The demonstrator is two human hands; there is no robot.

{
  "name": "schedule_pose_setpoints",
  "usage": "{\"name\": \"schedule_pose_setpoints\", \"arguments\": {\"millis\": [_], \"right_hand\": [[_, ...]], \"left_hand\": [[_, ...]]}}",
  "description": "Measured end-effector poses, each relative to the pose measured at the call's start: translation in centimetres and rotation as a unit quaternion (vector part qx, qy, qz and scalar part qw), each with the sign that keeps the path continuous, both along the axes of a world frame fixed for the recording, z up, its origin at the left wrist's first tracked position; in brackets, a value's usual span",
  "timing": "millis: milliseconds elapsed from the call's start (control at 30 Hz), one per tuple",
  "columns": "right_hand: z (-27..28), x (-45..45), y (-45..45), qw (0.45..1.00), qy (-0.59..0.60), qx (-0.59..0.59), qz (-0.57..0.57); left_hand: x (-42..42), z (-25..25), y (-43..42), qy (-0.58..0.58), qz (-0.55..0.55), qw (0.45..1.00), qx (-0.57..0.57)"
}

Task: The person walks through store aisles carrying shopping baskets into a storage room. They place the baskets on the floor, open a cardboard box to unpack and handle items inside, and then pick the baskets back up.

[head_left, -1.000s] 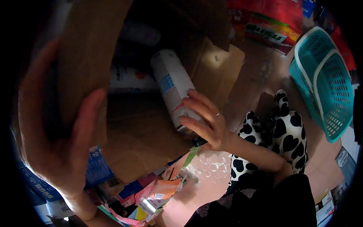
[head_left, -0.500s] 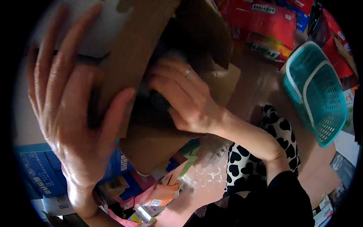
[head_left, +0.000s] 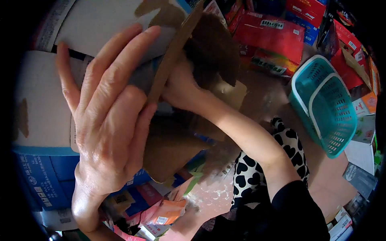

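Note:
My left hand pinches the edge of a raised cardboard flap between thumb and bent index finger, its other fingers spread over a white carton top. The flap belongs to an open cardboard box, whose lower flap folds outward below. Deep in the box's dark opening is my right hand. Only its back and wrist show; the fingers are hidden behind the flap, so what they touch cannot be seen.
A teal plastic basket with a white rim stands at right. Red cartons are stacked at the back. A blue carton stands at lower left, beside colourful packets on the floor. My heart-patterned clothing shows below.
My right hand has reached further into the box, its fingers going out of sight. My left hand's thumb and index finger have closed on the flap. The view has shifted slightly.

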State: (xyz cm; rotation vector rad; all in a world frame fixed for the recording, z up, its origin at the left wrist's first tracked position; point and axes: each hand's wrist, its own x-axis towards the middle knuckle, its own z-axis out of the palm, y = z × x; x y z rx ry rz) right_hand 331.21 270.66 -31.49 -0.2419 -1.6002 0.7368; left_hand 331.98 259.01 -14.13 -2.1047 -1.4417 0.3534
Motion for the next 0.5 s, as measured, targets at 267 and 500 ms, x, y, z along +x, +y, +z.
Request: {"name": "schedule_pose_setpoints", "arguments": {"millis": [267, 500], "right_hand": [[0.8, -1.0, 0.2, 1.000, 0.005, -0.011, 0.007], [-4.0, -1.0, 0.9, 0.997, -0.022, -0.062, 0.050]], "left_hand": [[-0.7, -1.4, -0.2, -0.054, -0.051, 0.997, 0.010], [-2.4, -2.1, 1.5, -0.118, -0.088, 0.989, 0.001]]}}
